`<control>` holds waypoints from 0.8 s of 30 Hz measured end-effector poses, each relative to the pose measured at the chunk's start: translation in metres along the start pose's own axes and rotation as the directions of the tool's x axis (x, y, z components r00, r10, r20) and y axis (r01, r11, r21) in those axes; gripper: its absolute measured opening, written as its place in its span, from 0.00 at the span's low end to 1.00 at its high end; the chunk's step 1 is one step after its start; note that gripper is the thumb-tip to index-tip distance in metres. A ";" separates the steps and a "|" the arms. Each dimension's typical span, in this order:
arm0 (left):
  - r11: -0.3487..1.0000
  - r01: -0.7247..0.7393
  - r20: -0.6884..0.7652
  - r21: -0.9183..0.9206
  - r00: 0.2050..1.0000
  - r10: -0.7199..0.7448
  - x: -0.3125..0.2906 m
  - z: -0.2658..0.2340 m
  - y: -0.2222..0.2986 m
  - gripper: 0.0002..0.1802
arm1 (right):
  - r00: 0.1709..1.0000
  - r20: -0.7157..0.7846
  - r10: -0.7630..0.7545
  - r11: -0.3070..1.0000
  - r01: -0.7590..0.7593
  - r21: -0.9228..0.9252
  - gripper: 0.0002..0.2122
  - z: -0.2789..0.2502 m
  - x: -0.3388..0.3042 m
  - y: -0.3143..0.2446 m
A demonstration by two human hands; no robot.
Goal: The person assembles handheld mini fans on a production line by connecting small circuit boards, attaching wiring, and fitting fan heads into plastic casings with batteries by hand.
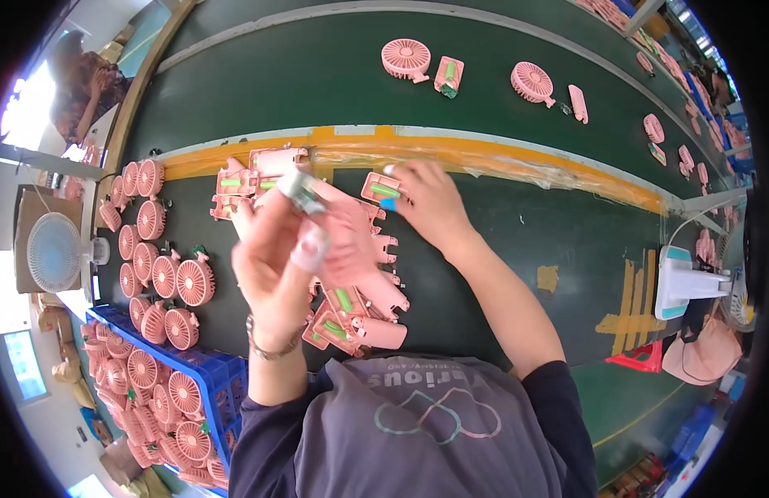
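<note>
Head view: the left hand (272,266) is raised over the desk (501,249), its fingers closed round a pink handle shell (339,228), with a small pale part (295,187) pinched at its far end; the motion blur hides the finer detail. The right hand (430,203) reaches to the far edge of the desk, fingertips closed on another pink handle half with a green battery (383,189), which lies just beside the yellow strip (484,153). A loose pile of similar battery-fitted shells (355,319) lies near the body, between the 2 forearms. Pink fan heads (165,274) stand in rows at the left, with more in the blue crate (194,390). This looks like the joining step: one shell in hand, its mate being fetched. The next move calls for bringing the 2 halves together squarely, battery seated and edges aligned.
</note>
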State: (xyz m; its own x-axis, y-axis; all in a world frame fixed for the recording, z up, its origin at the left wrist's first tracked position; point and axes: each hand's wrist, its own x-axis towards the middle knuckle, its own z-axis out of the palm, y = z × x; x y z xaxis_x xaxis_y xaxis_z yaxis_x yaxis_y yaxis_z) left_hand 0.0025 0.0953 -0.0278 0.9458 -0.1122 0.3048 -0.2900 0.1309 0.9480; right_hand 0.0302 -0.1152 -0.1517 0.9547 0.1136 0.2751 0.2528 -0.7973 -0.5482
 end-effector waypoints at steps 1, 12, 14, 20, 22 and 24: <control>0.993 -0.068 0.076 0.099 0.995 0.061 -0.008 -0.003 -0.003 0.27 | 0.995 0.102 -0.018 0.999 0.021 -0.030 0.16 0.007 0.003 0.000; 0.911 0.391 0.291 -0.130 0.894 -0.342 -0.053 -0.001 0.009 0.24 | 0.754 0.171 0.635 0.759 -0.650 0.044 0.15 -0.056 -0.111 0.002; 0.866 0.499 0.250 -0.030 0.843 -0.477 -0.050 0.006 0.011 0.20 | 0.621 0.260 0.739 0.563 -0.782 0.267 0.17 -0.071 -0.121 -0.006; 0.941 0.289 0.233 0.176 0.917 -0.325 -0.043 0.018 -0.004 0.14 | 0.990 0.140 0.018 1.000 -0.018 -0.003 0.23 -0.090 -0.109 -0.003; 0.946 0.225 0.263 0.233 0.922 -0.284 -0.045 0.019 -0.003 0.12 | 0.948 0.281 -0.151 0.981 0.179 -0.075 0.20 -0.082 -0.103 -0.003; 0.955 0.243 0.206 0.169 0.939 -0.276 -0.051 0.022 0.000 0.10 | 0.933 0.311 -0.181 0.973 0.217 -0.084 0.17 -0.076 -0.103 0.006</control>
State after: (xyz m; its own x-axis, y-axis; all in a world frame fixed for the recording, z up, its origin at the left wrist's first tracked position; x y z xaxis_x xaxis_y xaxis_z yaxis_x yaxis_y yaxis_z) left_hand -0.0487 0.0793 -0.0408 0.9377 -0.3446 0.0437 -0.0718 -0.0691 0.9950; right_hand -0.0788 -0.1769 -0.1235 0.8938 0.4347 0.1101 0.4395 -0.8005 -0.4075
